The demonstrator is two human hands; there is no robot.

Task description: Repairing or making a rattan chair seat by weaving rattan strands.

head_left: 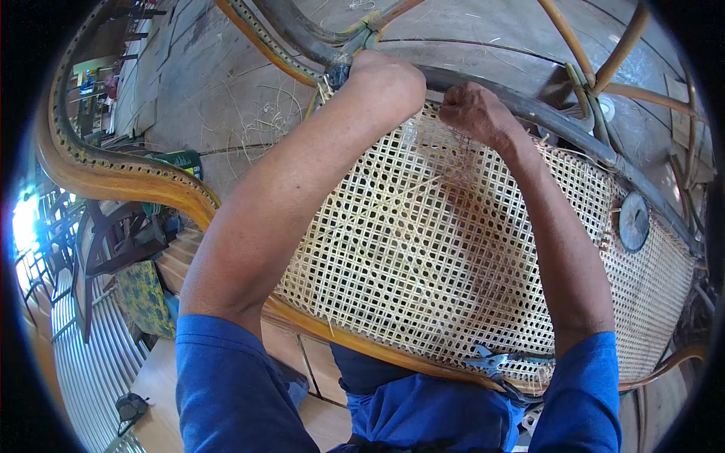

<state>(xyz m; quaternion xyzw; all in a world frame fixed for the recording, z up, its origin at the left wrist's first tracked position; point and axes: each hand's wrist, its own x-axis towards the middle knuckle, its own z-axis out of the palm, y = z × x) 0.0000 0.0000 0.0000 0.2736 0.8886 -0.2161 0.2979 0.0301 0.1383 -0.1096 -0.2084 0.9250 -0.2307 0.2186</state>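
1. A woven cane panel (453,257) in a curved wooden chair frame (121,177) is lying across the person's lap.
2. The left hand (385,79) is curling closed at the panel's far edge, its fingers hidden.
3. The right hand (476,113) is pinching thin cane strands (430,143).
4. Blue-handled pliers (495,361) are resting on the near rim.

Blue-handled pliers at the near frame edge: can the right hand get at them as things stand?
Probably yes. The pliers lie uncovered on the cane panel beside the right forearm; the right hand is busy at the far rim and would have to draw back.
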